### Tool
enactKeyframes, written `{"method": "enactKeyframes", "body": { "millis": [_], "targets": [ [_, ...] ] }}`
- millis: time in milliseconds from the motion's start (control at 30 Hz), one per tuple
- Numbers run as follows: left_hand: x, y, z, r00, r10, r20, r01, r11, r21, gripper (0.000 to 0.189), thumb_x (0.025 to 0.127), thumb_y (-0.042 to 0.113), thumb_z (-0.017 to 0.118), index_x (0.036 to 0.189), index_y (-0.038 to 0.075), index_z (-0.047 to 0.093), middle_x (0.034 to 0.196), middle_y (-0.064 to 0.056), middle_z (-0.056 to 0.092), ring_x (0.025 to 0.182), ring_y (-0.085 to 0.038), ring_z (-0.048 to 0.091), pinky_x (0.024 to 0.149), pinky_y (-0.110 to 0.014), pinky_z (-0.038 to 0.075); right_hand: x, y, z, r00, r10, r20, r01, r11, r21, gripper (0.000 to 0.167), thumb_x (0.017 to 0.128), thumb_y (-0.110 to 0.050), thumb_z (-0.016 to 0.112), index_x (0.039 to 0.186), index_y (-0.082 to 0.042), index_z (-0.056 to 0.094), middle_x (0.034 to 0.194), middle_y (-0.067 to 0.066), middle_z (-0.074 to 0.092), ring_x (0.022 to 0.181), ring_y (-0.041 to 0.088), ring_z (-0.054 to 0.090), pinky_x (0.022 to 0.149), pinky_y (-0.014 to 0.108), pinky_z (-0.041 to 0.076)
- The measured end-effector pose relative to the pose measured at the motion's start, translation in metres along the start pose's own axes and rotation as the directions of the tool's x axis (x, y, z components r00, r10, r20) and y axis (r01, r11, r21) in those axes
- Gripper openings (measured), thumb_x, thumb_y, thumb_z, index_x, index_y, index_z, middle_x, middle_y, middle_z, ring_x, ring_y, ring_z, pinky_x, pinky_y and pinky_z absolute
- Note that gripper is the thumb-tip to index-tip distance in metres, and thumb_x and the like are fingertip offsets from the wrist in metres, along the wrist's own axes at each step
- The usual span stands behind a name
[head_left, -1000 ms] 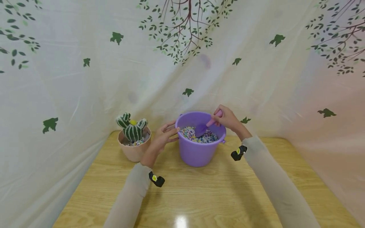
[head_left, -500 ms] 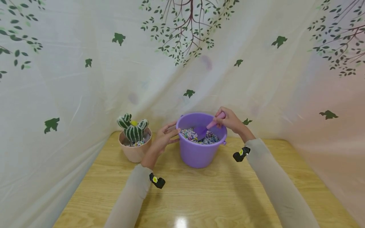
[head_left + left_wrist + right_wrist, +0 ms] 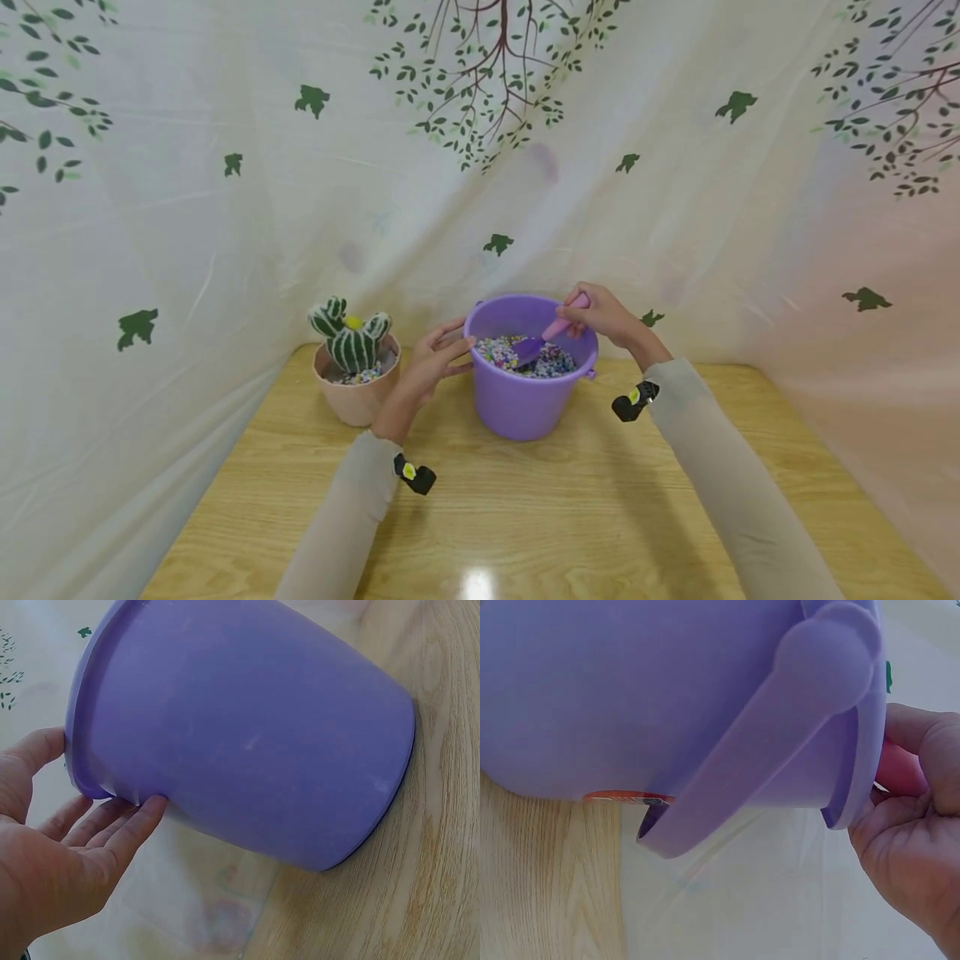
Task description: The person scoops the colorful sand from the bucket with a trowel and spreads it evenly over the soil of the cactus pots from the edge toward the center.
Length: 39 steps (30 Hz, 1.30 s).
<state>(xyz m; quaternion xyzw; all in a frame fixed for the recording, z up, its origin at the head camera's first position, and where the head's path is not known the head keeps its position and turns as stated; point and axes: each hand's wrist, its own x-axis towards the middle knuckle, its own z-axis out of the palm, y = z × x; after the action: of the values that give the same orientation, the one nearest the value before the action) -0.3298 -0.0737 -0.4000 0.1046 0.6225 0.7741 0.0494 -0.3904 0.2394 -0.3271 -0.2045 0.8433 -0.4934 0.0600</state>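
Observation:
A purple bucket (image 3: 517, 408) stands upright on the table, part-filled with small multicoloured beads (image 3: 555, 362). My left hand (image 3: 431, 362) holds its left side; in the left wrist view the thumb lies at the rim and the fingertips (image 3: 154, 806) press the outer wall below it. With my right hand (image 3: 603, 315) I grip the pink handle (image 3: 558, 327) of a toy shovel over the bucket's right rim. The shovel's purple blade (image 3: 528, 350) rests among the beads. In the right wrist view the bucket wall hides the blade, and a bit of pink handle (image 3: 900, 769) shows in my hand.
Left of the bucket stands a peach pot (image 3: 356, 402) with a knitted cactus (image 3: 352, 346) and some beads. The bucket's own handle (image 3: 735, 750) hangs at its side. A pale leaf-print curtain (image 3: 420, 192) rises behind the wooden table (image 3: 525, 517).
The shovel blade has dug and shifted through the beads, its tilt changing as my right hand moved slightly right. My left hand stays at the bucket.

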Motion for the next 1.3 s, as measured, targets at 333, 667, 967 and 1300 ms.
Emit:
{"method": "enactKeyframes", "body": {
  "millis": [333, 667, 967, 1300],
  "targets": [
    [-0.001, 0.002, 0.0, 1.0, -0.002, 0.013, 0.001, 1.0, 0.016, 0.053, 0.1, 0.012, 0.064, 0.151, 0.008, 0.049, 0.151, -0.021, 0.052, 0.136, -0.039, 0.054, 0.102, -0.052, 0.054, -0.006, 0.003, -0.001, 0.997, -0.072, 0.007, 0.071, 0.995, 0.067, 0.014, 0.1, -0.001, 0.061, 0.103, 0.009, 0.052, 0.079, 0.016, 0.075, 0.066, 0.017, 0.067, 0.065, 0.028, 0.06],
    [0.0, 0.0, -0.001, 1.0, -0.003, 0.011, 0.003, 1.0, -0.003, 0.052, 0.1, 0.011, 0.065, 0.15, 0.008, 0.05, 0.151, -0.023, 0.052, 0.136, -0.04, 0.054, 0.103, -0.053, 0.054, -0.006, 0.003, -0.001, 0.998, -0.064, 0.004, 0.063, 0.992, 0.111, 0.016, 0.099, -0.002, 0.062, 0.104, 0.01, 0.052, 0.081, 0.011, 0.078, 0.067, 0.021, 0.07, 0.065, 0.031, 0.061],
    [-0.001, 0.002, 0.0, 1.0, -0.012, -0.005, 0.012, 1.0, -0.006, 0.052, 0.101, 0.009, 0.063, 0.15, 0.007, 0.049, 0.15, -0.023, 0.053, 0.132, -0.034, 0.058, 0.101, -0.05, 0.056, -0.007, -0.001, -0.004, 0.999, 0.047, 0.015, -0.049, 0.984, 0.173, 0.015, 0.102, -0.004, 0.056, 0.11, 0.007, 0.049, 0.084, 0.005, 0.075, 0.075, 0.016, 0.07, 0.072, 0.028, 0.062],
    [-0.001, 0.001, 0.001, 1.0, -0.011, -0.004, 0.01, 1.0, -0.018, 0.052, 0.101, 0.007, 0.062, 0.151, 0.007, 0.049, 0.15, -0.023, 0.053, 0.13, -0.031, 0.06, 0.101, -0.049, 0.056, -0.01, 0.001, -0.01, 0.995, 0.096, 0.025, -0.099, 0.942, 0.32, 0.01, 0.104, -0.003, 0.052, 0.111, 0.002, 0.047, 0.08, -0.001, 0.075, 0.075, 0.012, 0.07, 0.074, 0.025, 0.06]
  ]
}}
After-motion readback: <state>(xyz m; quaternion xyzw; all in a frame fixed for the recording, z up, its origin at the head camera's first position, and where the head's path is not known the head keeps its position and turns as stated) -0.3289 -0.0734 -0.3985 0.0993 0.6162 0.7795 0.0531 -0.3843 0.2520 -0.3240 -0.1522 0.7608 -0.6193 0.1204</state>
